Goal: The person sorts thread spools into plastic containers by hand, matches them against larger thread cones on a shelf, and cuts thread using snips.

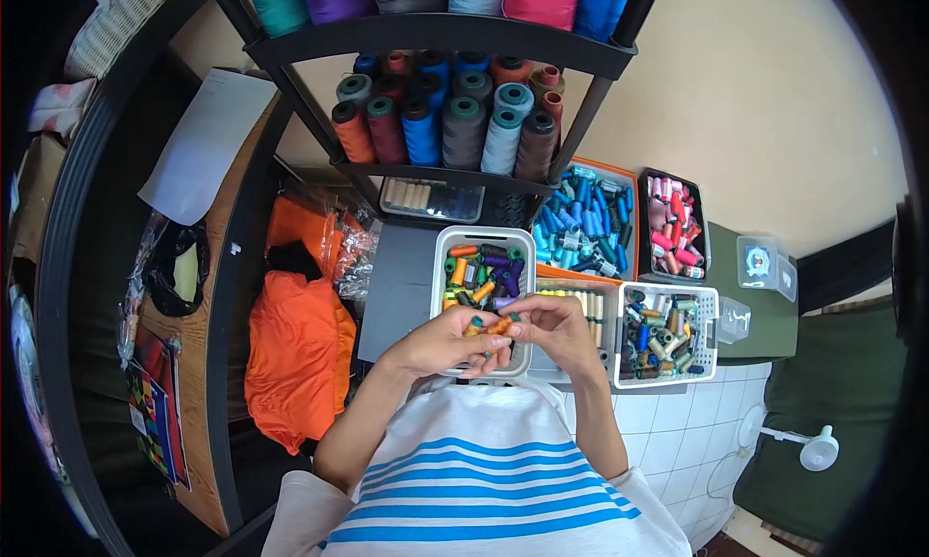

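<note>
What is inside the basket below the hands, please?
Orange, yellow, purple and dark thread spools. The left hand and right hand hide part of the basket; anything deeper is covered.

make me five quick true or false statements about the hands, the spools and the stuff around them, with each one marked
1. The left hand and right hand both have fingers on small orange-brown spools. True.
2. The orange fabric is on the person's right. False: the orange fabric is on the left.
3. The orange-rimmed box holds mostly blue spools. True.
4. The black basket is full of green spools. False: the black basket holds mainly pink and red spools.
5. Large thread cones stand on the black shelf. True.
</note>
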Demonstrator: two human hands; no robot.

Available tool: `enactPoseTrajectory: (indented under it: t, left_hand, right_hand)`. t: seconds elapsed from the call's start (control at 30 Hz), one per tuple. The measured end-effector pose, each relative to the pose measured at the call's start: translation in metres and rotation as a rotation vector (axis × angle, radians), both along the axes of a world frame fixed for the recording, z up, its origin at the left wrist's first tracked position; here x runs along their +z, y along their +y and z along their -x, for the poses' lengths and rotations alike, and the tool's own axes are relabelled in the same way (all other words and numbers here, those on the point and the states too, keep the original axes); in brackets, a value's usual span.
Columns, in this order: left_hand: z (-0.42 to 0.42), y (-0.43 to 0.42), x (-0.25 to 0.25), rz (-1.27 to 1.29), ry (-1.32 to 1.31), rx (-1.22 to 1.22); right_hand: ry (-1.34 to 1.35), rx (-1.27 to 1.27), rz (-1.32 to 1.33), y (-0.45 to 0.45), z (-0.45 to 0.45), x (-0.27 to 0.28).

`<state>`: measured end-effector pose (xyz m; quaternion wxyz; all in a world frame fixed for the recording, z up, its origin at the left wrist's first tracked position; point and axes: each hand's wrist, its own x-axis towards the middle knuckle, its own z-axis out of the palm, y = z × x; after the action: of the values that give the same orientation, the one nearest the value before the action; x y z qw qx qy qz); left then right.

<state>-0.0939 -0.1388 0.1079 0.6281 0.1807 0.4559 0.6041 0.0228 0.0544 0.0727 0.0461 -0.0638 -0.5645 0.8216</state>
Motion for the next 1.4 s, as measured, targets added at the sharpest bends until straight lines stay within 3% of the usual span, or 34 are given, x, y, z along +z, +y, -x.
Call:
enactPoseTrajectory:
  t: [0.2,0.3,0.37,0.43,0.5,0.57,0.6,0.67,0.7,0.77,0.83,0.9,0.93,0.97,1.03,1.1,1.17,1.23,1.27,1.33,1.37,1.4]
  left_hand:
    - [-0.013,0.006,-0.003,0.042,0.151,-0.007]
    - [-0.006,0.004,0.008,0.038,0.081,-0.061]
    - [-0.001,-0.001,0.021,0.045,0.144,-0.021]
    - [0.015,-0.016,0.037,0.067,0.257,-0.057]
    - [0.029,-0.032,0.082,0.289,0.588,-0.152]
    - [0.044,-0.049,0.084,0.308,0.915,0.028]
    - [0.051,-0.048,0.085,0.312,0.917,0.036]
    - [0.066,-0.044,0.086,0.613,1.836,0.341]
    - [0.066,-0.041,0.087,0.618,1.842,0.351]
    - [0.062,-0.025,0.087,0.153,1.341,0.458]
    - [0.065,-0.023,0.092,0.067,1.208,0.359]
    - [0.075,-0.026,0.112,-0.041,0.635,0.203]
    - [0.077,-0.024,0.121,0.019,0.891,0.179]
    - [0.080,-0.027,0.130,0.213,1.028,0.226]
    - [0.096,-0.053,0.118,0.523,1.553,0.377]
    - [0.116,-0.085,0.120,0.865,1.750,0.374]
    - [0.123,-0.119,0.126,1.060,1.675,0.451]
    - [0.139,-0.180,0.097,1.103,1.912,0.478]
    - [0.133,-0.194,0.094,1.098,1.912,0.471]
    - [0.118,-0.214,0.089,0.920,1.241,0.760]
    - [0.106,-0.211,0.094,0.918,1.243,0.758]
    - [0.091,-0.197,0.105,0.885,1.255,0.809]
  right_hand:
    - [-0.057,-0.058,-0.113,-0.001,-0.009,0.014]
    - [-0.138,-0.212,-0.079,0.001,-0.012,0.021]
    - [-0.144,-0.345,0.068,0.002,-0.013,0.024]
    - [-0.144,-0.407,0.005,0.004,-0.010,0.027]
    - [-0.136,-0.438,-0.021,0.007,-0.008,0.034]
    - [-0.160,-0.446,-0.016,0.007,-0.003,0.045]
    - [-0.157,-0.420,0.026,0.007,0.001,0.048]
    - [-0.144,-0.378,0.092,0.005,0.010,0.055]
    - [-0.136,-0.370,0.091,0.003,0.013,0.058]
    - [-0.126,-0.345,0.110,-0.001,0.018,0.063]
    - [-0.114,-0.337,0.095,-0.004,0.021,0.067]
    - [-0.096,-0.350,0.088,-0.005,0.022,0.071]
    - [-0.096,-0.354,0.089,-0.001,0.022,0.071]
    - [-0.088,-0.411,0.099,0.006,0.019,0.070]
    - [-0.053,-0.526,0.081,0.028,0.013,0.072]
    - [0.008,-0.696,0.085,0.064,-0.004,0.073]
    - [0.051,-0.872,0.058,0.110,-0.031,0.076]
    - [0.112,-1.058,0.016,0.171,-0.078,0.077]
    - [0.200,-1.196,-0.017,0.207,-0.108,0.074]
    - [0.279,-1.421,-0.082,0.233,-0.150,0.113]
    - [0.332,-1.541,-0.087,0.245,-0.169,0.126]
    - [0.370,-1.503,-0.104,0.258,-0.195,0.132]
